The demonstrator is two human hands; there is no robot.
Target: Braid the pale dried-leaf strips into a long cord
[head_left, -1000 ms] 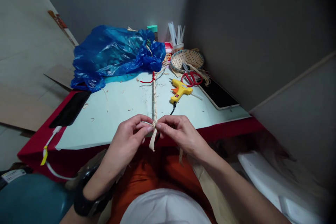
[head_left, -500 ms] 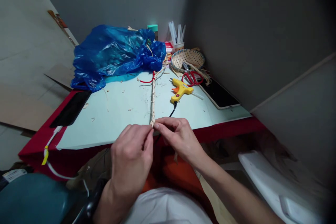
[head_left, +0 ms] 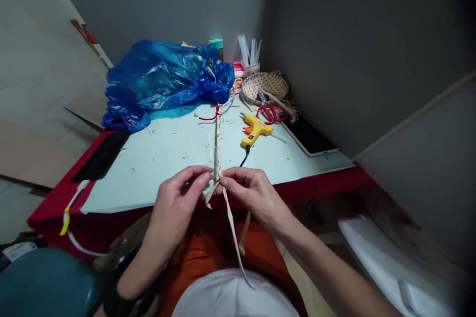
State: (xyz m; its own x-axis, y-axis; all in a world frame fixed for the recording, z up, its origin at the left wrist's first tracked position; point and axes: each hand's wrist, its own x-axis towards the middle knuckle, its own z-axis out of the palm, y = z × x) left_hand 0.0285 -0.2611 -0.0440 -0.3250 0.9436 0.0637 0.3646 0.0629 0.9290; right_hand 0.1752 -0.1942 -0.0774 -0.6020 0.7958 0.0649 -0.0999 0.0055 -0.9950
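Note:
A pale braid (head_left: 217,143) of flat fibre strands runs straight away from me over the table, with red cord (head_left: 212,116) tied at its far end. My right hand (head_left: 256,193) pinches the near end of the braid between thumb and fingers. On the other side, my left hand (head_left: 182,198) has its thumb and fingers closed at a short strand beside the same end. One long loose strand (head_left: 231,225) hangs from the braid towards my lap, and another strand (head_left: 244,237) dangles below my right hand. The fingertips partly hide the braid's end.
A yellow glue gun (head_left: 256,129), red-handled scissors (head_left: 272,113) and a tablet (head_left: 310,133) lie to the right. Behind stand a woven basket (head_left: 265,84) and a cup of glue sticks (head_left: 252,68). A blue plastic bag (head_left: 163,77) fills the back left; a black phone (head_left: 100,156) is left.
My left hand has shifted slightly left and turned, its thumb now showing. Loose strands have come into view below the braid's end. The right hand keeps its pinch.

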